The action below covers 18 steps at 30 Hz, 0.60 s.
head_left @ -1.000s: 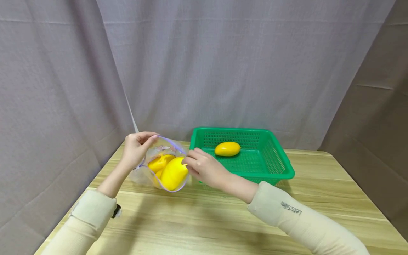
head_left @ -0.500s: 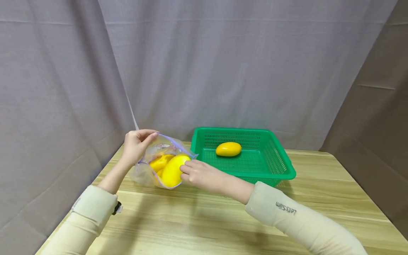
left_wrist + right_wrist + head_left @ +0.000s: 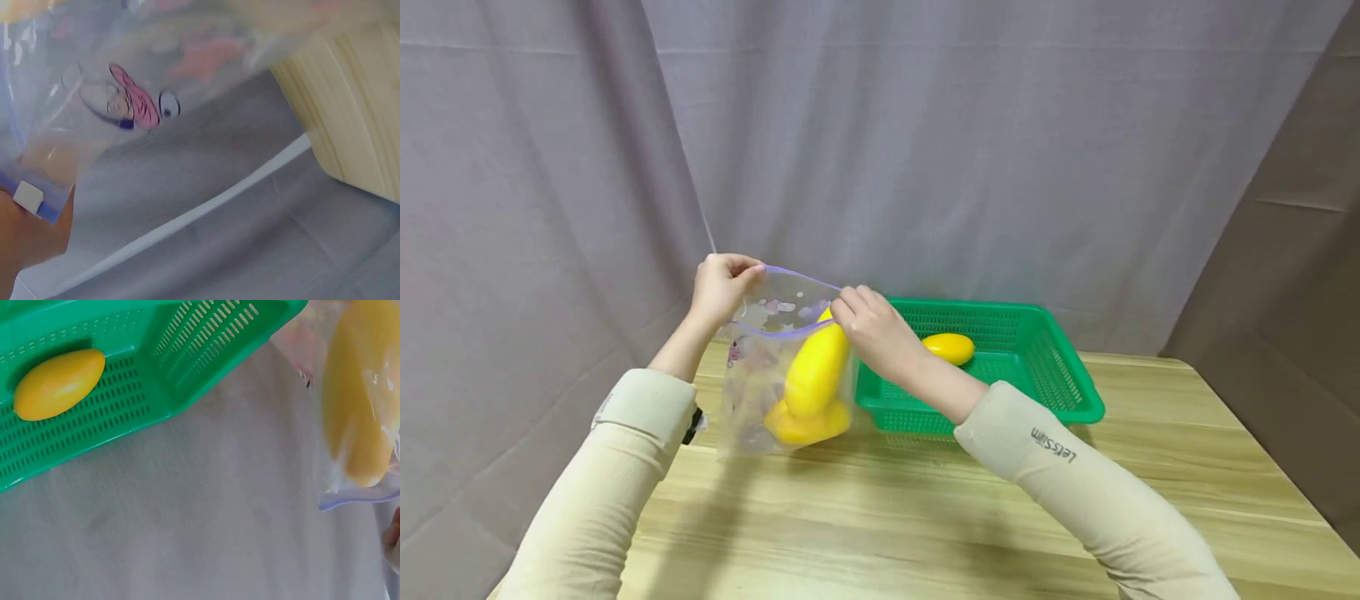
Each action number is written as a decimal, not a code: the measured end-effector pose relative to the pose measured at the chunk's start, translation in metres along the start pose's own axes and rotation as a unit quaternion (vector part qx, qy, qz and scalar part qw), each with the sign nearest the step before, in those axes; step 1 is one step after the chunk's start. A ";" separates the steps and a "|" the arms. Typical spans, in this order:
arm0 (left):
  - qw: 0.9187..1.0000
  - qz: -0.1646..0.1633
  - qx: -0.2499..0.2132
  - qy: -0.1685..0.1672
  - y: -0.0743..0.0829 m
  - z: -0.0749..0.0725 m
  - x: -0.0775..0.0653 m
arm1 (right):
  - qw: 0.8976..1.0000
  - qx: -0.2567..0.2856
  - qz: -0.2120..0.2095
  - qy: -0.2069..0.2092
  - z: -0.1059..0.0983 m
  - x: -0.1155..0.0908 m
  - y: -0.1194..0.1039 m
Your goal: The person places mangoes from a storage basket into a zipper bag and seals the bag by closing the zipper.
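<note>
A clear zip bag (image 3: 747, 400) with a purple zip strip and cartoon prints hangs upright between both hands. My left hand (image 3: 721, 290) pinches its top left corner between thumb and fingers. At the top right corner my right hand (image 3: 880, 332) grips the rim, fingers curled. Inside, one large mango (image 3: 815, 371) stands on end, its tip near the mouth by the right hand; more yellow fruit (image 3: 805, 423) lies below it at the bottom. The mouth gapes slightly. In the left wrist view, a white slider (image 3: 29, 196) sits on the strip beside the left hand (image 3: 37, 240).
A green basket (image 3: 1060, 358) stands right of the bag on the wooden table (image 3: 850, 525). One mango (image 3: 953, 348) lies in the basket, partly behind the right forearm. A grey curtain (image 3: 962, 150) hangs behind the table.
Both hands have risen, lifting the bag from a slumped pose to upright. The right hand has moved from the large mango to the bag's rim. Fruit has sunk toward the bottom.
</note>
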<state>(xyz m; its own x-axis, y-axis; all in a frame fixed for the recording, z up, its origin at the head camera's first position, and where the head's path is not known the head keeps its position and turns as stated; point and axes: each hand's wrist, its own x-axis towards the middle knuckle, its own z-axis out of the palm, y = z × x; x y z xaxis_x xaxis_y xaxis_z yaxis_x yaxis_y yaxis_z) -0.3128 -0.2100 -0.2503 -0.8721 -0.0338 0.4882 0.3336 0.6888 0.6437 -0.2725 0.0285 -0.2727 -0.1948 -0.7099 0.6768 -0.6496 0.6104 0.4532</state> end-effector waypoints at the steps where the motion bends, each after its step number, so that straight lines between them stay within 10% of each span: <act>1: 1.000 -0.005 0.008 -0.018 0.001 0.000 0.002 | 1.000 0.003 0.002 -0.001 0.000 0.001 0.001; 7: 0.997 -0.004 0.026 -0.074 0.005 0.001 0.004 | 0.999 0.031 0.022 -0.015 -0.002 0.000 0.003; 15: 0.998 -0.008 0.035 0.051 -0.004 0.000 0.004 | 0.999 0.028 0.007 -0.025 -0.002 0.000 0.004; 18: 0.998 -0.009 0.038 0.050 -0.009 -0.003 0.003 | 0.998 0.036 -0.012 -0.050 0.003 -0.004 0.000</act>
<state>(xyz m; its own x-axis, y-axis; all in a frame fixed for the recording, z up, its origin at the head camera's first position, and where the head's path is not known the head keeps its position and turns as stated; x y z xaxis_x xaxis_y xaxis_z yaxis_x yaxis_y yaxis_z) -0.3170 -0.2188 -0.2532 -0.8367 -0.1168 0.5350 0.2863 0.7396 0.6091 -0.2739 0.0306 -0.2768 -0.2493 -0.7580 0.6028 -0.7053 0.5686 0.4233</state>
